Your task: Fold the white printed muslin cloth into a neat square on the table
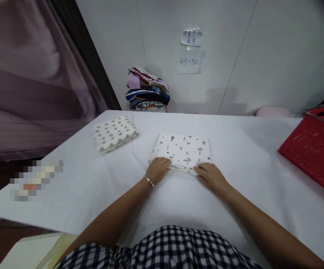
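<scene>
A folded white cloth printed with small palm trees and leaves lies flat on the table in front of me. My left hand is closed on its near left corner, fingers on top and pointing right. At the near right corner my right hand grips the edge, with its thumb lower along the front fold. Several layers show at the near edge between the hands. The undersides of both hands are hidden. To the left, apart from my hands, rests a second folded cloth with rows of grey-green shapes.
A white sheet covers the table. On the right stands a red basket. A pile of folded fabrics rises behind the table's far edge. A pinkish curtain hangs at the left. A blurred-out object lies near the left edge.
</scene>
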